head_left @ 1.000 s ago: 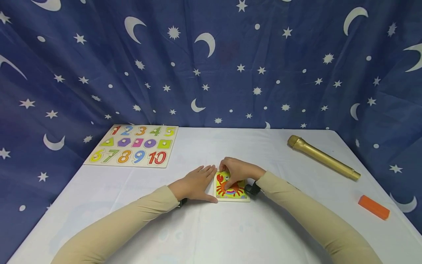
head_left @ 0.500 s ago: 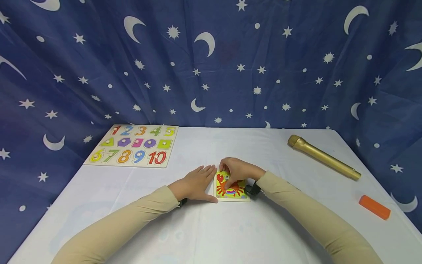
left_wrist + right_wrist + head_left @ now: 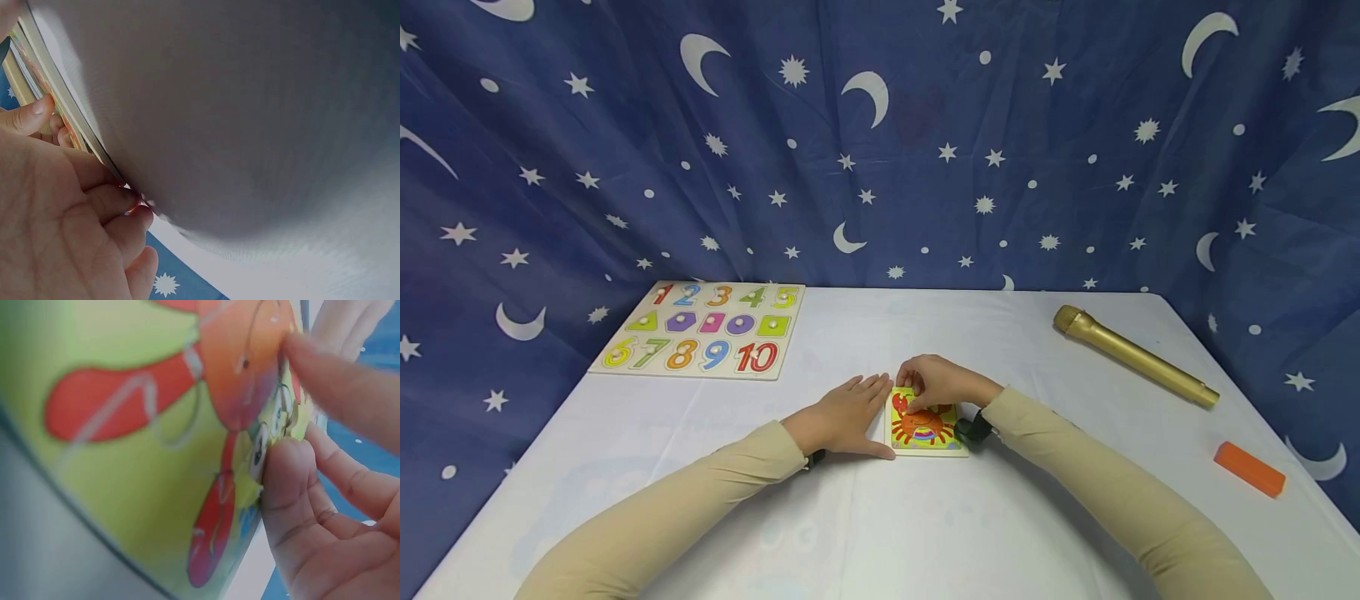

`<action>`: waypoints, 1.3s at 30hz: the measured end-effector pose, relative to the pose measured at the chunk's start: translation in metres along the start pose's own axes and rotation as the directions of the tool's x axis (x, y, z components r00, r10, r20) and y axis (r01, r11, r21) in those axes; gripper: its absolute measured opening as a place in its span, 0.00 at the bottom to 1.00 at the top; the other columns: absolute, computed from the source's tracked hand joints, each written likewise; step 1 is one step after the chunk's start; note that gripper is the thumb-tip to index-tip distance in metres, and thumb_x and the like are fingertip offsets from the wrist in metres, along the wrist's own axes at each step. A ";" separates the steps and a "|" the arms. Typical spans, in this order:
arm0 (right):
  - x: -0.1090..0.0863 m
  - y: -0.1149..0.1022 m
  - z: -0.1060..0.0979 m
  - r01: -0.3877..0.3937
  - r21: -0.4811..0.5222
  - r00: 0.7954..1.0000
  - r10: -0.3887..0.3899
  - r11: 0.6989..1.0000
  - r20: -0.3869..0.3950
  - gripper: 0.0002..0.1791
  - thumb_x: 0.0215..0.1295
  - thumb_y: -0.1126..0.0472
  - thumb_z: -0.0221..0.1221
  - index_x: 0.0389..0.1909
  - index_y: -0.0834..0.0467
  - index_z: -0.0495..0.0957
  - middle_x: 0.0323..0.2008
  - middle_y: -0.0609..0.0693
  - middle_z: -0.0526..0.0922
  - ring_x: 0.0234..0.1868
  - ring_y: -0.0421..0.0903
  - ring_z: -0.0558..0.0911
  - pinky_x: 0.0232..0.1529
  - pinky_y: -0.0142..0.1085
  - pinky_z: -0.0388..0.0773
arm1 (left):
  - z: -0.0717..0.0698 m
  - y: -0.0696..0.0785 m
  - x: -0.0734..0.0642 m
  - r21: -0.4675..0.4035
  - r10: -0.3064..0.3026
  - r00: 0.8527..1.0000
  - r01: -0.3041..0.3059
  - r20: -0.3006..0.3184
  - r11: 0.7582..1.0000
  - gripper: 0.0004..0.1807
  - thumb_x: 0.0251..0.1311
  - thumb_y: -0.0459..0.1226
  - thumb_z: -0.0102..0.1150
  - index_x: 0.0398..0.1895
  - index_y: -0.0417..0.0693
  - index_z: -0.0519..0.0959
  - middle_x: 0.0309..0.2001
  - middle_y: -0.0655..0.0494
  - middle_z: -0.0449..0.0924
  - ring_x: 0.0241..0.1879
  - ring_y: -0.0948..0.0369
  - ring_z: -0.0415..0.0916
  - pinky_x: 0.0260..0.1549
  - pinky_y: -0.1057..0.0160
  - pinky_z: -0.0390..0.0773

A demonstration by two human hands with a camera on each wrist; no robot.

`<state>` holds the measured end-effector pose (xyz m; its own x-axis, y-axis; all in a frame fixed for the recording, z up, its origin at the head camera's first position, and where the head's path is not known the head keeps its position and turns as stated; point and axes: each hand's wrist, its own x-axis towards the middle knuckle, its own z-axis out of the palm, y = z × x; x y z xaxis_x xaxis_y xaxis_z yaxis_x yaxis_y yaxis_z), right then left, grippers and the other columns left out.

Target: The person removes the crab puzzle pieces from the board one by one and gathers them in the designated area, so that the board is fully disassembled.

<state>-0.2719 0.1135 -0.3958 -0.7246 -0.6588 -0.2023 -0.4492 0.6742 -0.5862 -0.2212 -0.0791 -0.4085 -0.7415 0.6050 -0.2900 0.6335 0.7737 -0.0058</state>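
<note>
A small square crab jigsaw puzzle (image 3: 922, 429), yellow with an orange-red crab, lies flat on the white table in the head view. My left hand (image 3: 842, 418) rests on the table with its fingers straight, touching the puzzle's left edge. My right hand (image 3: 942, 381) reaches over the puzzle's upper part, fingers curled at the far edge and thumb on the crab. Between thumb and fingertips, the right wrist view shows a puzzle piece (image 3: 259, 447) with the crab's eyes, its edges slightly uneven with its neighbours. The hand covers the puzzle's upper right part in the head view.
A wooden number and shape puzzle board (image 3: 700, 330) lies at the back left. At the right are a gold microphone (image 3: 1135, 355) and an orange block (image 3: 1250, 469). A blue star-and-moon curtain (image 3: 880, 167) hangs behind the white table (image 3: 880, 533).
My right thumb has slid up the crab towards the fingers at the far edge, uncovering more of its body. My left hand has stayed in place.
</note>
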 end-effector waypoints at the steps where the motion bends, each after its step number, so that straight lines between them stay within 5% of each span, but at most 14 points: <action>1: 0.000 0.000 0.000 0.002 0.005 1.000 -0.002 1.000 -0.004 0.17 0.50 0.63 0.70 0.39 0.62 0.76 0.29 0.50 0.76 0.29 0.40 0.71 0.31 0.24 0.73 | 0.000 0.000 0.000 0.000 0.000 1.000 0.000 -0.001 1.000 0.59 0.50 0.72 0.46 0.74 0.42 0.46 0.75 0.49 0.45 0.75 0.56 0.44 0.73 0.54 0.47; 16: 0.001 0.006 0.001 0.004 0.091 0.999 0.000 0.996 -0.050 0.15 0.47 0.64 0.71 0.36 0.60 0.79 0.28 0.50 0.79 0.26 0.39 0.73 0.27 0.25 0.74 | -0.002 0.001 -0.001 -0.011 -0.005 1.000 0.005 0.004 1.000 0.59 0.50 0.72 0.47 0.74 0.42 0.45 0.75 0.48 0.44 0.75 0.55 0.44 0.73 0.54 0.48; 39: 0.002 0.008 0.000 0.035 0.052 0.997 -0.032 0.998 -0.066 0.12 0.47 0.66 0.70 0.33 0.60 0.80 0.25 0.49 0.81 0.24 0.37 0.74 0.29 0.24 0.77 | 0.002 0.000 0.000 -0.004 -0.001 1.000 0.001 0.019 1.000 0.58 0.51 0.72 0.44 0.74 0.43 0.44 0.76 0.49 0.42 0.75 0.55 0.42 0.73 0.54 0.48</action>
<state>-0.2768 0.1174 -0.4013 -0.7426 -0.6567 -0.1317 -0.4468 0.6322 -0.6329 -0.2208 -0.0800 -0.4103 -0.7381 0.6002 -0.3082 0.6317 0.7752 -0.0028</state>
